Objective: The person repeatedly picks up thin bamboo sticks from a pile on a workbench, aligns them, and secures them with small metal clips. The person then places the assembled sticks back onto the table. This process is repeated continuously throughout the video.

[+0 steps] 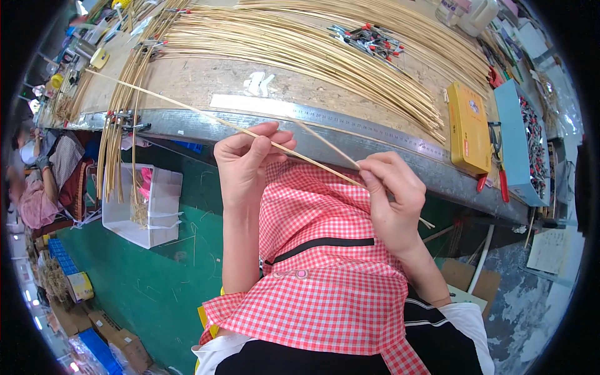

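Note:
My left hand (241, 167) is closed in a pinch on a long thin bamboo strip (172, 100), which slants from the far left down toward the right hand. Between thumb and fingers, my right hand (399, 203) grips a second bamboo strip (325, 143). That one points up and left toward the table edge, and its far end lies over the metal ruler (375, 130). A strip's pale tip (427, 223) shows to the right of the right wrist. Where the two strips run behind the right fingers is hidden. Both hands are above the checked apron (312, 219).
Long bundles of bamboo strips (300, 53) cover the worktable (194, 84), with several spring clamps (375, 42) on them. Clamped strips (112, 150) hang off the left edge above a white bin (165, 234). At right are a yellow tin (467, 128), red-handled pliers (502, 181) and a blue box (509, 125).

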### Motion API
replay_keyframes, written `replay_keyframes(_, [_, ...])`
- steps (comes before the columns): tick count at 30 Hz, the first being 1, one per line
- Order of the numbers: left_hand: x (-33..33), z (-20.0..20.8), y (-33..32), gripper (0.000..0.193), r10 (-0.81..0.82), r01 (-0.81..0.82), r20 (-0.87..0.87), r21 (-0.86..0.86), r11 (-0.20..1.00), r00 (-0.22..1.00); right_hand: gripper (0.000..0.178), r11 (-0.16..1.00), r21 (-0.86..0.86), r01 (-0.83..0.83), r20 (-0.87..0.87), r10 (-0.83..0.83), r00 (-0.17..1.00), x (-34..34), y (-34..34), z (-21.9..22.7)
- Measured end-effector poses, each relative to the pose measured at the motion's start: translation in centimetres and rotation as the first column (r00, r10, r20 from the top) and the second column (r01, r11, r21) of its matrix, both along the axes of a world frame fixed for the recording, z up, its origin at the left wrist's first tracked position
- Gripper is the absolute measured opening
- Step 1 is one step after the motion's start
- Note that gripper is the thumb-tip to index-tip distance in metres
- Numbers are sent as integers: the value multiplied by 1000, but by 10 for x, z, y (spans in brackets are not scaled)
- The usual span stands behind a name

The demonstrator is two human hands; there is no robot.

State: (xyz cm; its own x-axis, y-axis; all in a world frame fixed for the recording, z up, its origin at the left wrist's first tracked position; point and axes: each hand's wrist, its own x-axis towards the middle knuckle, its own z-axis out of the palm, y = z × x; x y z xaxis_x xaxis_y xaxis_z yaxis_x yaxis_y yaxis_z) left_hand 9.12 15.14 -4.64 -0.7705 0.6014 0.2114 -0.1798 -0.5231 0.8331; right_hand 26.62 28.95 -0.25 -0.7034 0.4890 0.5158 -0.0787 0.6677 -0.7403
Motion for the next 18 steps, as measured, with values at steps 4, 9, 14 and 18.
replay_keyframes(4, [-1,-2,0,26,18,-17,15,-9,1000,1000,9,999,10,44,15,-44,999,2,5,2])
replay_keyframes(9, [-2,-4,0,26,28,-28,25,-15,999,999,10,998,30,54,20,-55,998,4,5,2])
replay_keyframes(14, [-3,-8,0,24,40,-40,20,4,999,999,10,999,-1,50,53,-50,997,4,2,5])
replay_keyframes(18, [-5,-9,1,23,64,-64,49,2,998,997,10,999,23,46,45,-47,998,4,4,2])
